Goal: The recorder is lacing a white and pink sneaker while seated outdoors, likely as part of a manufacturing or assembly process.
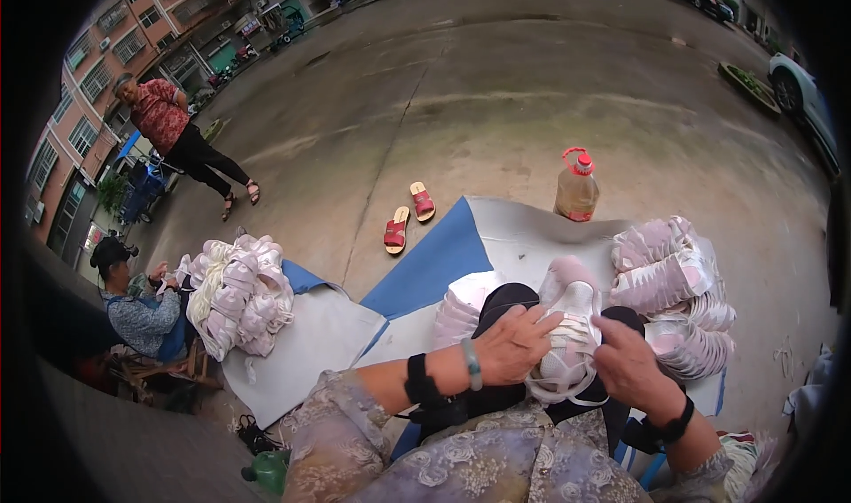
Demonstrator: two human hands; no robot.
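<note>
Over the lap [508, 300], seemingly pinched the lace [578, 327] with left hand [510, 345] and right hand [631, 370]; apparently threaded the shoe [569, 277] partway, with loose lace remaining.

Soft, flat daylight; dark, curved edges.

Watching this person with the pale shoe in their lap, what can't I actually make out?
All in the head view:
Pale shoe: sole hidden beneath its upper.
Left hand and right hand: palms hidden by their own backs, so the exact grip is unclear.
White car: cut off by the dark lens rim.
Bottle: label too small to read.
</note>
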